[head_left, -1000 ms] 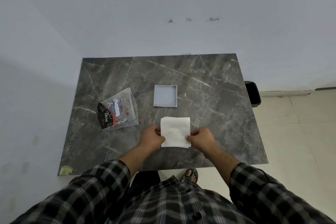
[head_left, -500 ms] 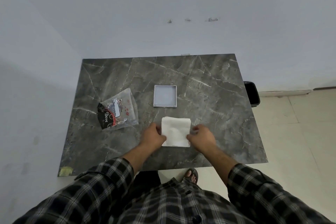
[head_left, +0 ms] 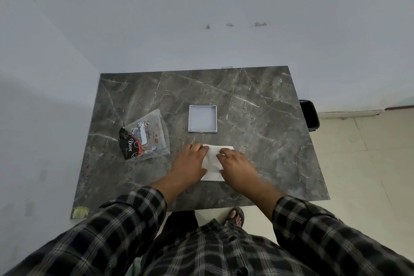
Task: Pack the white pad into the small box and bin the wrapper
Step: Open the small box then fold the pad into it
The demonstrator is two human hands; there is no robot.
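Grey marble-patterned desk [head_left: 257, 105] fills the middle of the view, set into a corner of pale walls, with cream floor tiles to the right of it. Dark checked sleeves [head_left: 125, 219] reach in from the near edge. A black bin [head_left: 310, 116] stands on the floor at the desk's far right side, well off to the right of the right grip and partly hidden by the desk edge. The wrapper [head_left: 145, 135], clear plastic with a black printed end, lies flat just left of the left grip and a little farther from the person, not touching it. The small box [head_left: 203, 118], square, pale grey and open on top, sits just beyond both grips, apart from them. The white pad [head_left: 211, 163] lies on the desk between and under the two grips, still outside the box. The left hand [head_left: 190, 162] lies palm down over the pad's left side, its grip pressed on the far left corner. The right hand [head_left: 236, 163] covers the pad's right side, fingers curled with the grip pinched on a raised fold near the far edge
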